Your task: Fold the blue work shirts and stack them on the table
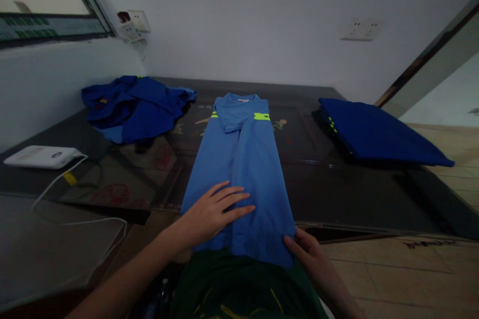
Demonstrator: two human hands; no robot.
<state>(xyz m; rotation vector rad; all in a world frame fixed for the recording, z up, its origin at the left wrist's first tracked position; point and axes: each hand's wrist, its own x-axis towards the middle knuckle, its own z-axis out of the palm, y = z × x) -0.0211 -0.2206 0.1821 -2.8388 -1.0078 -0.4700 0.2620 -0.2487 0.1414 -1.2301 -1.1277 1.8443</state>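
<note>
A light blue work shirt (258, 169) with yellow-green stripes lies folded lengthwise on the dark table, its collar toward the wall. Its hem hangs past the near table edge against my body. My left hand (213, 209) rests flat on the lower front of the shirt, fingers stretched out. At the hem's right corner, my right hand (309, 249) pinches the cloth between thumb and fingers; part of those fingers is hidden beneath the fabric.
A crumpled blue garment (138, 104) lies at the back left. Folded blue clothes (377, 129) sit on the right. A white power bank (43, 156) with a white cable is at the left. Wall sockets (361, 29) are behind the dark table (303, 179).
</note>
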